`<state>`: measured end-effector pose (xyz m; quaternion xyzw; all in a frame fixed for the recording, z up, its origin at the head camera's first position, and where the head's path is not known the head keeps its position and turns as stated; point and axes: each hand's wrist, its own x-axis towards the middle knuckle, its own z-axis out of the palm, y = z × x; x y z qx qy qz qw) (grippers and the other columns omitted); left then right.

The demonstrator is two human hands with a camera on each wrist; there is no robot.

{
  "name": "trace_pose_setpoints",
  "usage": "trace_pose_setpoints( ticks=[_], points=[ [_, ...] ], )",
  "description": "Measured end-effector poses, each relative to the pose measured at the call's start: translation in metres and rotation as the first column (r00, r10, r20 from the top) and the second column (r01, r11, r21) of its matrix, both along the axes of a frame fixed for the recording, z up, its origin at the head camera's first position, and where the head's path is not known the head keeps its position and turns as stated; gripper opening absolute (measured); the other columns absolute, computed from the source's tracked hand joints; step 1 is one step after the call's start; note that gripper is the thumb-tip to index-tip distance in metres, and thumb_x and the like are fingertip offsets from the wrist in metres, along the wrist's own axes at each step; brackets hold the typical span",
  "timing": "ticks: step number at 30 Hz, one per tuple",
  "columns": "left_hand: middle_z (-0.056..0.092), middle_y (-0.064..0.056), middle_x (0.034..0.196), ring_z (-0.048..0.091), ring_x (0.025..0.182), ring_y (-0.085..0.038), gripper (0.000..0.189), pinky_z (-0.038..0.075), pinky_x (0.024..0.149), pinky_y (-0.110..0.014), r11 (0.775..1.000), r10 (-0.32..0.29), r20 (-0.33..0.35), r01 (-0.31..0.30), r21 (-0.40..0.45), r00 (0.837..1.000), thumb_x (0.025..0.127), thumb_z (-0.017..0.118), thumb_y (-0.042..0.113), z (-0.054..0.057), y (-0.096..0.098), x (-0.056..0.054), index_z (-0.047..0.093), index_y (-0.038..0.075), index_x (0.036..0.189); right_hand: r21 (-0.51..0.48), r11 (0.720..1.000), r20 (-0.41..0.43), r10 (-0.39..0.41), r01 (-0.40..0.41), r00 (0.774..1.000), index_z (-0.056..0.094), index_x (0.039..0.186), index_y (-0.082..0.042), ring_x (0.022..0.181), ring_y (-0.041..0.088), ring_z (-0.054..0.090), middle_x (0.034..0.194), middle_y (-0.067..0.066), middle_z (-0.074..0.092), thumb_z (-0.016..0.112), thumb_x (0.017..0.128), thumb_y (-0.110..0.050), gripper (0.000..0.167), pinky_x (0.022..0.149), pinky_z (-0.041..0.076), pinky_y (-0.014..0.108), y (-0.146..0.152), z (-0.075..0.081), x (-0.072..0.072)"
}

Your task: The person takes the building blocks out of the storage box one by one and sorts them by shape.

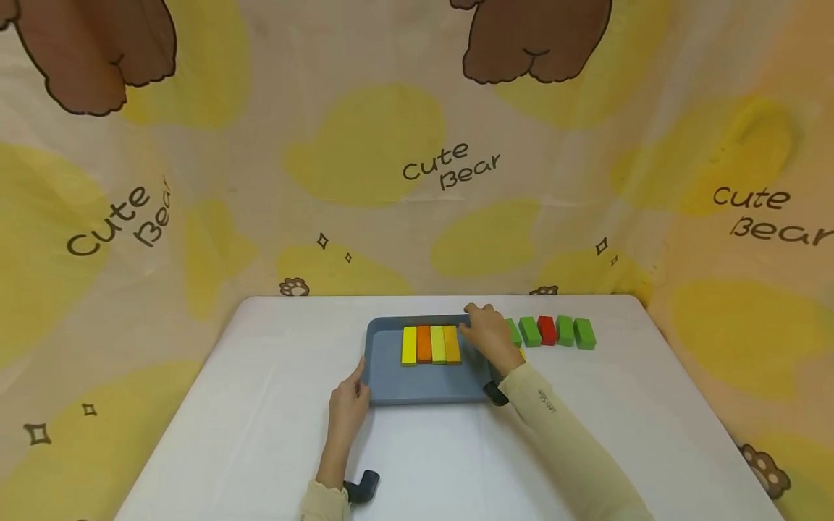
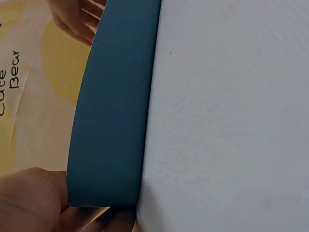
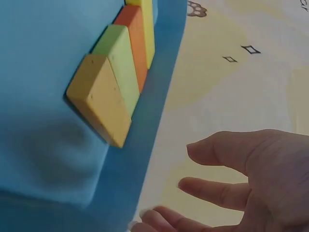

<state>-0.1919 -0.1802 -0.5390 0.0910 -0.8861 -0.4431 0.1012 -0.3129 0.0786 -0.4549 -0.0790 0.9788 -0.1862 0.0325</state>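
Note:
A blue-grey rectangular tray (image 1: 391,383) lies on the white table. Side by side inside it, close to its far rim, are a yellow block (image 1: 409,347), an orange block (image 1: 424,344), a light green block (image 3: 120,63) and an orange-yellow block (image 3: 99,96). My left hand (image 1: 348,405) grips the tray near its front left corner, thumb on one side of the wall and fingers at the other. At the far right corner is my right hand (image 3: 256,183), its fingers spread apart and nothing between them. In the head view it covers that corner.
Right of the tray stands a row with several green blocks (image 1: 565,331) and one red block (image 1: 546,331). A bit of yellow (image 1: 523,354) shows beside my right wrist, mostly hidden. A patterned cloth wall (image 1: 391,246) rises behind the white table (image 1: 274,376).

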Motion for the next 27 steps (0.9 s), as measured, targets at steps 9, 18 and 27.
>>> trace_pose_setpoints(
  ticks=[9, 18, 27],
  points=[
    [0.041, 0.000, 0.056, 0.031, 0.047, -0.007, 0.053, 0.030, 0.044, -0.021, 1.000, 0.010, -0.026, -0.011, -0.029, 1.000, 0.089, 0.051, -0.001, 0.001, -0.002, -0.003, 0.049, 0.003, 0.142, 0.050, 0.997, 0.060, 0.055, -0.058, 0.997, 0.062, 0.120, -0.003, 0.087, 0.031, 0.060, 0.106, 0.020, 0.063, 0.065, 0.091, -0.025, 0.037, 0.071, 0.052, 0.042, -0.025, -0.009, -0.008],
    [0.038, 0.002, 0.054, 0.031, 0.046, -0.008, 0.054, 0.030, 0.043, -0.020, 1.000, 0.001, 0.008, -0.001, -0.022, 1.000, 0.089, 0.050, -0.002, -0.002, -0.001, -0.001, 0.048, 0.004, 0.143, 0.097, 0.993, 0.116, 0.051, -0.062, 0.992, 0.062, 0.121, -0.003, 0.086, 0.028, 0.059, 0.107, 0.018, 0.064, 0.071, 0.088, -0.022, 0.039, 0.071, 0.053, 0.040, -0.040, -0.022, -0.010],
    [0.038, 0.003, 0.054, 0.030, 0.047, -0.007, 0.054, 0.029, 0.044, -0.021, 1.000, 0.004, -0.011, -0.004, -0.021, 1.000, 0.089, 0.050, -0.002, 0.000, 0.001, -0.001, 0.049, 0.004, 0.143, 0.107, 0.991, 0.130, 0.070, -0.084, 0.989, 0.064, 0.114, 0.000, 0.080, 0.026, 0.055, 0.099, 0.016, 0.063, 0.070, 0.087, -0.018, 0.032, 0.066, 0.049, 0.035, -0.041, -0.026, -0.013]
  ],
)
